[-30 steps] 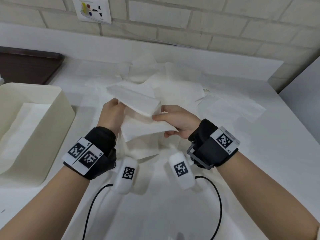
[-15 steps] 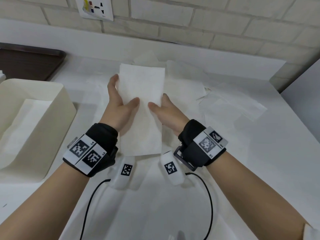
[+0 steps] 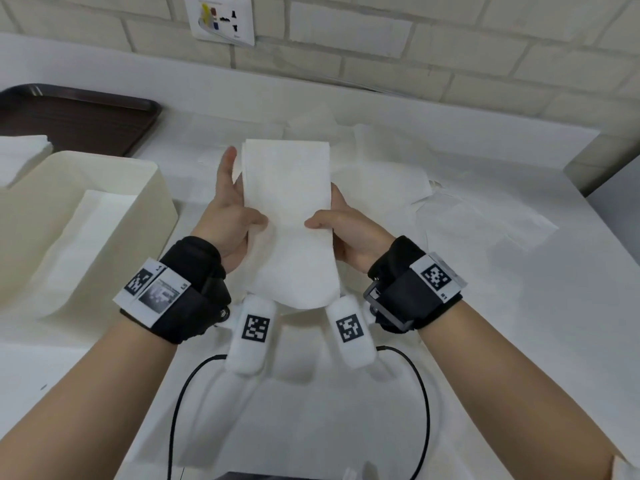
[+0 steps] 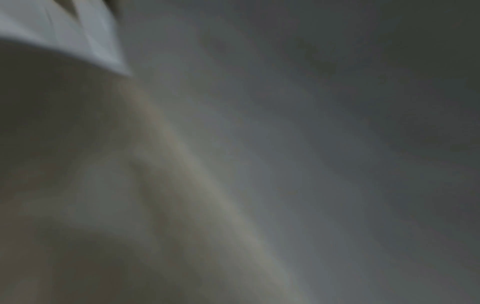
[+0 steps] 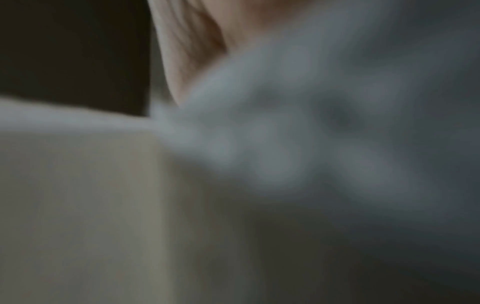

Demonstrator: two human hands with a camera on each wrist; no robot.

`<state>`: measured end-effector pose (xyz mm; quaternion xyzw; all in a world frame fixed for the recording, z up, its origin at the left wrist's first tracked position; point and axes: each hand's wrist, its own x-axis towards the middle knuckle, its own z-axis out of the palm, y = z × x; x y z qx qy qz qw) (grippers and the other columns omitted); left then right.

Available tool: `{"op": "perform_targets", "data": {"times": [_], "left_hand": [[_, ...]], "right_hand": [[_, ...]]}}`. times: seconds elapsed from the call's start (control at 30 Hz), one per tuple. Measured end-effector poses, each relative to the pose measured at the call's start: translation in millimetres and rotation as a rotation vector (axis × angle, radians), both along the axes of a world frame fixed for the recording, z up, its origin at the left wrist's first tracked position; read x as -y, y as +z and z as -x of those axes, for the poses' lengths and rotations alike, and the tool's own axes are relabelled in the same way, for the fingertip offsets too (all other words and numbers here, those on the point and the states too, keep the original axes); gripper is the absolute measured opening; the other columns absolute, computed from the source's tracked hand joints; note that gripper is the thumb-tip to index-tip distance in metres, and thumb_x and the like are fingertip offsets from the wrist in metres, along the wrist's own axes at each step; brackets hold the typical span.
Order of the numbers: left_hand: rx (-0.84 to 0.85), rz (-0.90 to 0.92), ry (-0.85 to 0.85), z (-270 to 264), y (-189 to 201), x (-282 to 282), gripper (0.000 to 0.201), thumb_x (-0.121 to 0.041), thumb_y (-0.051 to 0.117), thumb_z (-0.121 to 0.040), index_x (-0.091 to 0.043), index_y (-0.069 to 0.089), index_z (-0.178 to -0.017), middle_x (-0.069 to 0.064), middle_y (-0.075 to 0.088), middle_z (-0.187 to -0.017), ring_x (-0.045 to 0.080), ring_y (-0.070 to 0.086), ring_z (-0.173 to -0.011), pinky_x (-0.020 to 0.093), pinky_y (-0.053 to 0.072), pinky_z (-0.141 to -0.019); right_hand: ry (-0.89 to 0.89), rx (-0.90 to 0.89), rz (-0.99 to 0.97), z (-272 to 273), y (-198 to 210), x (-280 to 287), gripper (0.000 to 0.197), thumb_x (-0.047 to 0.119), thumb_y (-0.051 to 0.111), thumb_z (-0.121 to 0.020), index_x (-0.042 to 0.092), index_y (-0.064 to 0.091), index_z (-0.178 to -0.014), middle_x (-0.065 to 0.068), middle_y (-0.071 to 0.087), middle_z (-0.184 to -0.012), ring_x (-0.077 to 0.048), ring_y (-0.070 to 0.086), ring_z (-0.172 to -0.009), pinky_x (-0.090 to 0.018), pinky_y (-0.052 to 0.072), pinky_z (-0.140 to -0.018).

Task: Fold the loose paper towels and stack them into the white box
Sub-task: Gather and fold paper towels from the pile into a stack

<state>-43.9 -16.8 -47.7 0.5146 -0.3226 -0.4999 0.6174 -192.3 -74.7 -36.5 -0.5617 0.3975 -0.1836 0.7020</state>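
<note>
- While your left hand (image 3: pixel 230 216) and your right hand (image 3: pixel 346 230) face each other above the white counter (image 3: pixel 519 323), each pinches one long side of a folded white paper towel (image 3: pixel 289 216), thumb on top and fingers hidden behind it.
- You hold that towel as a narrow strip pointing away from you, its near end sagging between your wrists, clear of the counter.
- Beyond your hands, loose flat white paper towels (image 3: pixel 467 216) lie spread toward the counter's back edge and right side.
- At the counter's left edge sits the open white plastic box (image 3: pixel 152 181), with a folded towel inside.
- A dark brown tray (image 3: pixel 79 119) rests at the back left corner.
- Both wrist views are too blurred to add anything about your fingers.
</note>
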Motion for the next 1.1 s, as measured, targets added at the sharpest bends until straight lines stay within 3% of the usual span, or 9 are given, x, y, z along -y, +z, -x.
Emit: {"op": "perform_targets", "data": {"times": [0.1, 0.17, 0.27, 0.47, 0.6, 0.7, 0.83, 1.0, 1.1], "left_hand": [[-0.069, -0.087, 0.053, -1.9, -3.3, -0.6, 0.086, 0.013, 0.043, -0.088, -0.023, -0.006, -0.149, 0.001, 0.033, -0.149, 0.022, 0.051, -0.120, 0.028, 0.050, -0.076], [-0.056, -0.227, 0.022, -1.8, -5.2, -1.7, 0.070, 0.002, 0.052, -0.090, -0.009, 0.015, -0.148, 0.010, 0.035, -0.148, 0.023, 0.056, -0.111, 0.027, 0.049, -0.076], [0.175, -0.304, -0.016, 1.6, -9.3, -2.3, 0.018, 0.000, 0.052, -0.090, -0.005, 0.055, -0.108, 0.015, 0.063, -0.109, 0.023, 0.062, -0.085, 0.030, 0.052, -0.076], [0.427, 0.000, 0.089, 5.8, 0.6, 0.1, 0.062, 0.006, 0.048, -0.087, -0.022, 0.021, -0.136, 0.003, 0.047, -0.128, 0.021, 0.050, -0.117, 0.037, 0.045, -0.096], [0.118, 0.052, 0.022, -2.9, 14.2, -5.6, 0.061, 0.004, 0.047, -0.090, -0.030, 0.029, -0.137, 0.001, 0.058, -0.122, 0.020, 0.061, -0.104, 0.035, 0.053, -0.082], [0.078, 0.025, 0.040, -9.1, 19.7, -5.6, 0.047, -0.002, 0.047, -0.093, -0.022, 0.040, -0.136, 0.001, 0.063, -0.114, 0.021, 0.064, -0.098, 0.034, 0.055, -0.078], [0.152, 0.033, 0.136, -6.6, 20.7, -4.3, 0.042, -0.004, 0.041, -0.096, -0.022, 0.039, -0.134, 0.000, 0.061, -0.114, 0.020, 0.061, -0.100, 0.034, 0.052, -0.082], [0.351, -0.023, 0.094, 0.7, 10.4, -8.8, 0.043, -0.009, 0.045, -0.095, -0.014, 0.032, -0.135, 0.007, 0.055, -0.127, 0.023, 0.057, -0.110, 0.045, 0.046, -0.097], [0.543, 0.062, 0.141, 7.6, 14.1, -9.2, 0.039, -0.004, 0.040, -0.094, -0.007, 0.029, -0.132, 0.002, 0.051, -0.124, 0.017, 0.054, -0.112, 0.026, 0.046, -0.094]], "right_hand": [[-0.010, 0.075, -0.058, 2.3, -1.9, 3.0, 0.054, -0.002, 0.037, -0.090, 0.027, 0.033, -0.134, -0.001, 0.052, -0.120, -0.020, 0.051, -0.101, -0.031, 0.045, -0.079], [0.007, -0.037, 0.029, 2.1, -1.9, 1.3, 0.051, 0.002, 0.038, -0.091, 0.026, 0.030, -0.136, -0.002, 0.052, -0.118, -0.017, 0.053, -0.093, -0.028, 0.046, -0.074], [0.024, -0.172, 0.170, -3.1, -1.6, -4.9, 0.054, 0.009, 0.042, -0.094, 0.024, 0.018, -0.141, 0.000, 0.051, -0.117, -0.011, 0.056, -0.087, -0.023, 0.048, -0.071], [-0.094, -0.072, 0.408, -18.3, 4.9, -9.2, 0.081, -0.001, 0.051, -0.088, 0.029, 0.001, -0.145, -0.002, 0.042, -0.137, -0.019, 0.050, -0.115, -0.037, 0.044, -0.100], [-0.142, 0.149, 0.259, -16.9, 11.4, -3.9, 0.077, -0.013, 0.045, -0.083, 0.030, 0.017, -0.141, -0.003, 0.050, -0.123, -0.020, 0.052, -0.107, -0.035, 0.047, -0.089], [-0.072, 0.170, 0.156, -14.2, 10.4, -3.2, 0.062, -0.012, 0.039, -0.085, 0.026, 0.029, -0.132, 0.001, 0.054, -0.104, -0.018, 0.054, -0.098, -0.030, 0.046, -0.085], [-0.015, 0.026, 0.237, -15.3, 5.7, -8.4, 0.043, 0.003, 0.047, -0.092, 0.019, 0.032, -0.130, 0.002, 0.057, -0.107, -0.018, 0.059, -0.096, -0.034, 0.049, -0.090], [-0.149, -0.050, 0.548, -24.7, 6.2, -13.8, 0.017, 0.009, 0.036, -0.097, 0.019, 0.027, -0.107, 0.008, 0.050, -0.087, -0.012, 0.054, -0.077, -0.019, 0.046, -0.070], [-0.226, 0.005, 0.703, -34.3, 11.5, -19.0, 0.012, 0.005, 0.031, -0.098, 0.013, 0.021, -0.099, 0.010, 0.034, -0.077, -0.006, 0.038, -0.062, -0.010, 0.035, -0.053]]}}
